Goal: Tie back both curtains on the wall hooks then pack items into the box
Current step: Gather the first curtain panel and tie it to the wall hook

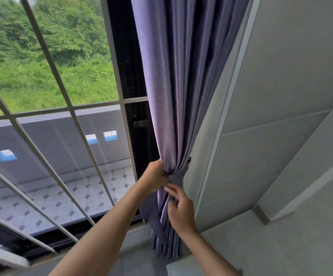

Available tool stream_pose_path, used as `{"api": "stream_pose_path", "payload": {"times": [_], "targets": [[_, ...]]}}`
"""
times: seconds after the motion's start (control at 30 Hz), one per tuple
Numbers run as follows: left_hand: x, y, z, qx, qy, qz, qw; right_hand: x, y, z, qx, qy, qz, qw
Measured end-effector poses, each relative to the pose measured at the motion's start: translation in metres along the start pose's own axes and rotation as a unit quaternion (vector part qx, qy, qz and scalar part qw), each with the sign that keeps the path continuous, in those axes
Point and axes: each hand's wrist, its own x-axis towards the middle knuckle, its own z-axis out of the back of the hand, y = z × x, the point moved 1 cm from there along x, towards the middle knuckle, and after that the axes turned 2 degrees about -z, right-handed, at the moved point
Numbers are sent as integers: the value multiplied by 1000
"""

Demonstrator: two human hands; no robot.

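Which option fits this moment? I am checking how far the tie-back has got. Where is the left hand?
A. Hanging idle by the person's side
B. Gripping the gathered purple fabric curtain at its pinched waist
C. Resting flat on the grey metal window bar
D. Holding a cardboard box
B: the left hand has its fingers curled round the gathered purple fabric curtain where the folds bunch together, while the right hand touches the folds just below.
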Motion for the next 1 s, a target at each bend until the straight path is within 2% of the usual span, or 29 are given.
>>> {"api": "stream_pose_path", "payload": {"times": [0.1,0.3,0.53,0.77,0.9,1.0], "targets": [[0,-2,-1,-19,-8,2,1000,15,-5,9,-3,-96,-11,995],[0,0,-2,-33,-13,3,999,50,-20,-1,-85,-54,-20,995],[-2,9,-3,-48,-15,0,999,58,-21,-22,-11,-106,-48,993],[5,16,-4,28,-8,-25,999,69,-28,-24,-76,-140,-81,984],[11,18,-8,70,3,-11,997,69,-28,-23,-47,-107,-85,989],[14,18,-8,117,-2,-15,993,69,-24,-13,43,-29,-45,998]]}}
